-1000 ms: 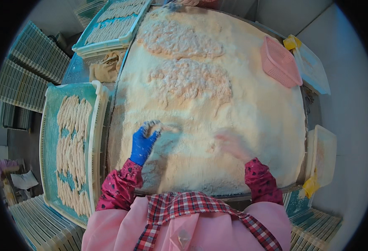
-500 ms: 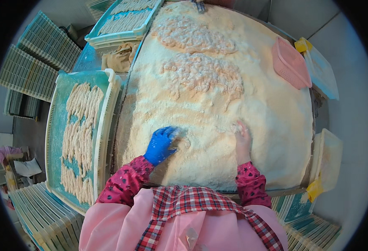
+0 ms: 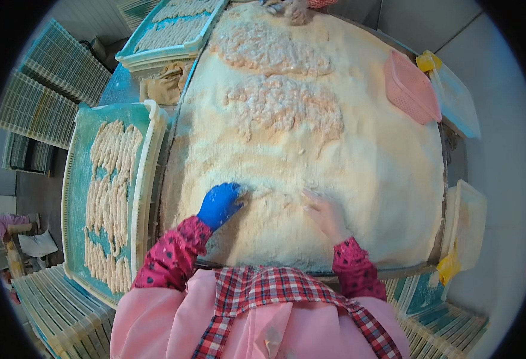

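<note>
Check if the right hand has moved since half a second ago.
Yes: judged against the pink perforated basket, the right hand has shifted leftward, farther from it.

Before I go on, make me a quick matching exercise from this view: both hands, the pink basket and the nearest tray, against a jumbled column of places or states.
1. Left hand
2. Right hand
3. Pink basket
4. Nearest tray

A. Carries rows of pale strips
B. Not in blue, at the near part of the powder
C. Wears a blue glove
D. Toward the far right of the powder

Pairs: 1-C, 2-B, 3-D, 4-A
</note>
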Demonstrator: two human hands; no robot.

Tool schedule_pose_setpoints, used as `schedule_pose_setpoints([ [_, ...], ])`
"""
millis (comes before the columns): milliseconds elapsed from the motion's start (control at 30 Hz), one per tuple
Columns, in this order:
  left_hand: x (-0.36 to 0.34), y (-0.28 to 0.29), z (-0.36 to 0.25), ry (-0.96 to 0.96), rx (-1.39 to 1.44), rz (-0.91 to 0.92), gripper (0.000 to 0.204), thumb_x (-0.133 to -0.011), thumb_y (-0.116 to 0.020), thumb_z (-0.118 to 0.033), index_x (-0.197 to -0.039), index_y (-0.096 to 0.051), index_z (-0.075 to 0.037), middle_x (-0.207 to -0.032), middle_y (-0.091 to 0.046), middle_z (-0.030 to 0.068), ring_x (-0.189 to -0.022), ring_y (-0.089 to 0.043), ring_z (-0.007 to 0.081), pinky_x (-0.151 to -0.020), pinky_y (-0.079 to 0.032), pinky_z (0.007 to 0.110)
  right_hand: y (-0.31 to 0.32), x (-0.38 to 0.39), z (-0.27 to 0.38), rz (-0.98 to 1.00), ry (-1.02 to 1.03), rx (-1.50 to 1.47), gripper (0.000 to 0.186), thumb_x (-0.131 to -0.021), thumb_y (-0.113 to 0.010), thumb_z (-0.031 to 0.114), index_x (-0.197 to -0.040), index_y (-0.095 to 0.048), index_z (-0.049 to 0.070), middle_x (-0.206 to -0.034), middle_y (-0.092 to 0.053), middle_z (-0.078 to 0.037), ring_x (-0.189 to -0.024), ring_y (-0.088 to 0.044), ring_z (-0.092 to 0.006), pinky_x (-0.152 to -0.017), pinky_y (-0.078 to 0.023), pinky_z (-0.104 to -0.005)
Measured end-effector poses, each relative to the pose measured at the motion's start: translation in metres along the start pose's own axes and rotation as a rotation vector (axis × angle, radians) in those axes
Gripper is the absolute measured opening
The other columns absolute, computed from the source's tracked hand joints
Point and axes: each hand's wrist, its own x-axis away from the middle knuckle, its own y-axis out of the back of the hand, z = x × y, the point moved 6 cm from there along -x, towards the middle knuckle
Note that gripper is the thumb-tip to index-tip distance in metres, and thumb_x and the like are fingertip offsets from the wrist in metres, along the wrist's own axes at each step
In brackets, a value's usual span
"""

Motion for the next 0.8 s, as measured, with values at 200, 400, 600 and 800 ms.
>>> schedule_pose_setpoints([
  [200,-0.023,-0.033,0.004,0.091,0.045,-0.143,0.034,-0.079,-0.062,-0.02,-0.11,-0.058,-0.006,-0.097,-0.06,0.0107,-0.086,-0.057,0.0265,-0.077,-0.045,0.036,-0.025,-0.01,0.034,-0.13,0.082,0.1,0.041,-0.073,-0.063,0.007,-0.114,-0.057,0.008,-0.101,-0.062,-0.014,-0.093,-0.059,-0.0288,-0.081,-0.047,-0.034],
  [400,-0.035,-0.083,0.009,-0.144,2.164,0.005,0.028,-0.091,-0.046,-0.018,-0.116,-0.051,-0.006,-0.11,-0.054,0.0097,-0.096,-0.053,0.0219,-0.084,-0.044,0.034,-0.055,-0.01,-0.004,-0.137,-0.324,-0.709,0.037,-0.074,-0.06,0.002,-0.11,-0.059,0.006,-0.103,-0.063,-0.01,-0.092,-0.06,-0.0225,-0.082,-0.047,-0.0347],
  [600,-0.027,-0.041,-0.035,0.226,2.446,-0.325,0.048,-0.095,-0.032,-0.034,-0.137,-0.03,-0.01,-0.139,-0.033,0.0144,-0.126,-0.034,0.0283,-0.105,-0.029,0.044,-0.042,-0.006,0.116,-0.209,0.226,-0.047,0.034,-0.081,-0.05,0.0,-0.113,-0.058,0.007,-0.113,-0.059,-0.012,-0.104,-0.055,-0.0274,-0.09,-0.043,-0.0373],
  [800,-0.006,-0.043,-0.059,0.059,1.463,-0.324,0.056,-0.094,-0.032,-0.041,-0.142,-0.017,-0.015,-0.142,-0.03,0.0109,-0.128,-0.032,0.0279,-0.107,-0.025,0.042,-0.008,-0.015,0.11,-0.399,0.207,-0.16,0.039,-0.09,-0.041,0.02,-0.128,-0.048,0.011,-0.135,-0.041,-0.015,-0.127,-0.033,-0.0335,-0.105,-0.023,-0.0464],
])
